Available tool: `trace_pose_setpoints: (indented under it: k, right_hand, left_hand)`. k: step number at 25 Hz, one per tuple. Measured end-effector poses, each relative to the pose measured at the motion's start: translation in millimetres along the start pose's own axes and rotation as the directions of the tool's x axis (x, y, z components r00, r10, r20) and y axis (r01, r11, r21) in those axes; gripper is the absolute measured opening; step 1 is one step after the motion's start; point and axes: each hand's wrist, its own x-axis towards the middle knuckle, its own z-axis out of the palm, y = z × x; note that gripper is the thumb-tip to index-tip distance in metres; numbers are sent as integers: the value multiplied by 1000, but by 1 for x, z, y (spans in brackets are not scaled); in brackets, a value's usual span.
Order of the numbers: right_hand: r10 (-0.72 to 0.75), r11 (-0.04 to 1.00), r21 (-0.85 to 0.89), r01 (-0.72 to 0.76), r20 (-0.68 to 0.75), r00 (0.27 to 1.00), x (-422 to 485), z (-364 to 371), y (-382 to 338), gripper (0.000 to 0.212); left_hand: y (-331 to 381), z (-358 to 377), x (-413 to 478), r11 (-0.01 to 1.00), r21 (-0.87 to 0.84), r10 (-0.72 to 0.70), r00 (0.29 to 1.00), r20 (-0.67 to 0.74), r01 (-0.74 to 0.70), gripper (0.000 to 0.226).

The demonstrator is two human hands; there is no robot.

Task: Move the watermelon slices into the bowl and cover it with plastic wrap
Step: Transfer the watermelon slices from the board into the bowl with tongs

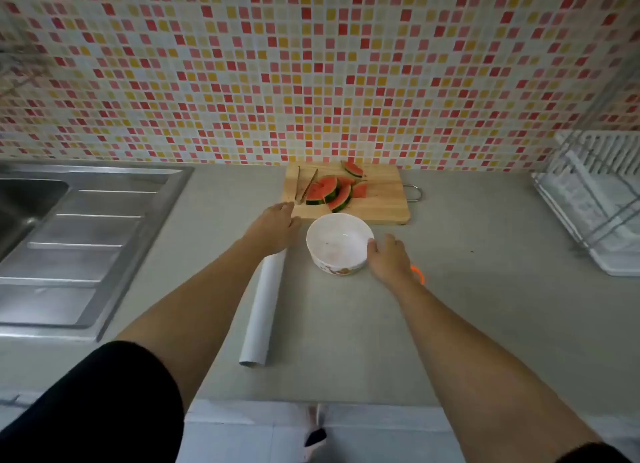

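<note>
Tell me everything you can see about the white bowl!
The bowl is round, white and glossy, like ceramic, with a small orange-brown print low on its outside. It stands upright and empty, bar some specks, on the grey counter, just in front of the wooden cutting board. The right hand touches its right side.

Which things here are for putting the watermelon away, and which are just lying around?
For the job:
watermelon slices
bowl
plastic wrap roll
cutting board under the slices
tongs, probably

Just lying about:
sink
dish rack
orange ring, partly hidden
</note>
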Motion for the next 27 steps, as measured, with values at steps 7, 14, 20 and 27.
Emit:
trace_pose_setpoints:
  k: [7, 14, 20, 27]
  right_hand:
    - [115, 987, 117, -107, -67, 991, 32, 28, 11, 45]
    - [58, 991, 133, -34, -180, 982, 38, 39, 16, 38]
    - [53, 989, 144, -23, -212, 976, 51, 47, 17, 38]
    - [76, 987, 156, -47, -186, 980, 64, 49, 16, 34]
  left_hand:
    - [-13, 12, 67, 1000, -17, 0, 1000, -6, 0, 47]
    - [-17, 20, 110, 998, 1, -65, 998, -26, 65, 43]
    - [-14, 28, 141, 979, 116, -178, 981, 72, 169, 39]
    - [-17, 31, 168, 971, 133, -210, 976, 63, 200, 35]
